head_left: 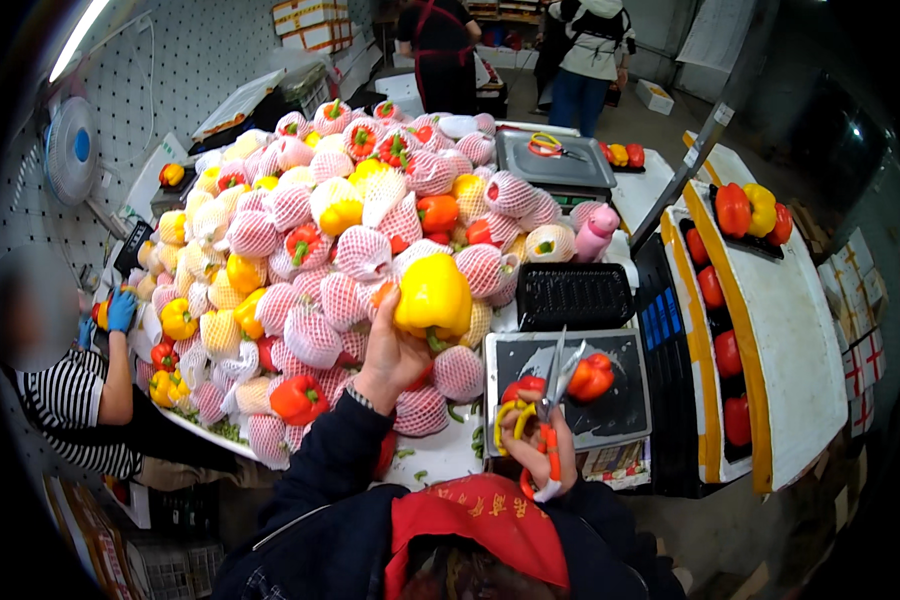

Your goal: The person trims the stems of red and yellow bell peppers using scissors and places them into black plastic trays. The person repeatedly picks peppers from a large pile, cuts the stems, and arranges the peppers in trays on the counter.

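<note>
Left of the black platform (625, 400), a yellow pepper (435, 297) is held in the part-curled left hand (390, 355). Over the platform's near edge, scissors (552, 378) with parted blades are gripped by the half-closed right hand (564, 447); red peppers (592, 377) are set on it.

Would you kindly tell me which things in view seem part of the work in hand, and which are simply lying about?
Seemingly in use:
- yellow pepper in the left hand
- scissors in the right hand
- heaped net-wrapped peppers
- black tray

Probably just lying about:
- pink bottle
- white fan
- second scissors, perhaps a spare
</note>
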Motion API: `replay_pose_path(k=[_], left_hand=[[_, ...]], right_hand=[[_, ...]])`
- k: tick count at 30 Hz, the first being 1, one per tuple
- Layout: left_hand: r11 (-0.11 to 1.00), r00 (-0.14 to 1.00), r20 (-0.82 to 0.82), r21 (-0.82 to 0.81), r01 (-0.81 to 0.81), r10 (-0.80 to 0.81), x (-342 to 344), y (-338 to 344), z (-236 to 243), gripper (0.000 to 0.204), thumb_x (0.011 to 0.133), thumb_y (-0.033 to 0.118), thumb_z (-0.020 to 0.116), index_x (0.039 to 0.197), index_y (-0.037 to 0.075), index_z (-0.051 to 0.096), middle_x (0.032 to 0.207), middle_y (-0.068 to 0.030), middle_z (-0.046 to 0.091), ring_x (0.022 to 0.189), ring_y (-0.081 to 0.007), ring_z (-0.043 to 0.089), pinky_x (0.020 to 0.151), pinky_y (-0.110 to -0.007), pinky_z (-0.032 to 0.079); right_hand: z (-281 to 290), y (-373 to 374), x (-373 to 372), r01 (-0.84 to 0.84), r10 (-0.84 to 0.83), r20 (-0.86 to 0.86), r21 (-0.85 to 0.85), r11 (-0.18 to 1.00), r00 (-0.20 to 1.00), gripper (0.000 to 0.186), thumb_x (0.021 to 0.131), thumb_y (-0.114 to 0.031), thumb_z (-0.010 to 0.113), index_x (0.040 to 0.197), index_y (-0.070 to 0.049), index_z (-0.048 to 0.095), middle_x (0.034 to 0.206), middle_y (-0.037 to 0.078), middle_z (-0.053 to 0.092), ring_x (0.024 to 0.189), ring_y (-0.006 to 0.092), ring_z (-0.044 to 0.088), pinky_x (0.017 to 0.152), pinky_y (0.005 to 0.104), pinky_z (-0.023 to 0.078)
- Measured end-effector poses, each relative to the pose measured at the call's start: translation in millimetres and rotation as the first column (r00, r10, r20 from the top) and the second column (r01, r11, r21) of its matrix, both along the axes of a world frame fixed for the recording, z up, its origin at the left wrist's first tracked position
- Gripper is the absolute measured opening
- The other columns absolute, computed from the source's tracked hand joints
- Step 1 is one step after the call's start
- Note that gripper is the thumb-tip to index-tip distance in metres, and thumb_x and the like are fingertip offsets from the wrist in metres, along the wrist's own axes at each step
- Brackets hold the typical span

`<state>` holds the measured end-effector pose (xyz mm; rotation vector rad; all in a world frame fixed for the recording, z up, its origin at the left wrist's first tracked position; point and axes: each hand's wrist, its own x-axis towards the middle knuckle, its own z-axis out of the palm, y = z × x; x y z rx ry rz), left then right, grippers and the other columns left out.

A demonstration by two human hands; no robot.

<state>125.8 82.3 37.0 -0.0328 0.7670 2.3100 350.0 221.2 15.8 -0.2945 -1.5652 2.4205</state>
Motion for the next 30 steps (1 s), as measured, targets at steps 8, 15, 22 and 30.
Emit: replay_pose_path(k=[8,15,22,30], left_hand=[[0.989,0.963,0.225,0.037,0.143,-0.148,79,-62,-32,0.073,0.097,0.069,0.034,0.144,0.014,0.044,0.138,-0.013,0.055,0.122,-0.0331,0.057,0.096,-0.057,0.05],[0.902,0.967,-0.007,-0.362,0.235,-0.255,109,-103,-54,0.075,0.1,0.068,0.023,0.14,0.008,0.044,0.121,-0.0179,0.063,0.081,-0.0292,0.072,0.068,-0.037,0.061],[0.732,0.653,-0.689,-0.614,-0.296,-0.313,113,-137,-54,0.102,0.087,0.069,0.056,0.156,0.004,0.02,0.135,-0.0199,0.05,0.114,-0.0298,0.06,0.096,-0.036,0.049],[0.745,0.417,-0.805,-0.57,-0.347,-0.422,118,-152,-37,0.117,0.066,0.038,0.091,0.154,0.002,0.025,0.151,-0.0191,0.035,0.143,-0.0322,0.034,0.118,-0.039,0.024]], right_hand=[[-20,-41,-47,0.017,-0.017,-0.001,0.194,0.981,1.0,0.052,0.096,-0.011,0.066,0.137,0.0,0.037,0.112,0.008,0.056,0.103,0.0135,0.058,0.091,0.028,0.049],[-39,-64,-56,-0.139,0.153,-0.035,0.247,0.959,0.988,0.053,0.099,-0.026,0.064,0.138,-0.001,0.038,0.111,0.008,0.058,0.098,0.0141,0.057,0.087,0.0287,0.048],[-26,-62,-59,-0.328,0.327,0.075,0.009,0.945,0.942,0.046,0.102,-0.038,0.056,0.127,-0.001,0.047,0.111,0.008,0.061,0.1,0.0141,0.06,0.086,0.0279,0.051],[-42,-74,-65,-0.421,0.474,0.215,-0.248,0.872,0.854,0.052,0.104,-0.049,0.046,0.124,-0.002,0.056,0.114,0.009,0.066,0.099,0.0186,0.067,0.084,0.0305,0.055]])
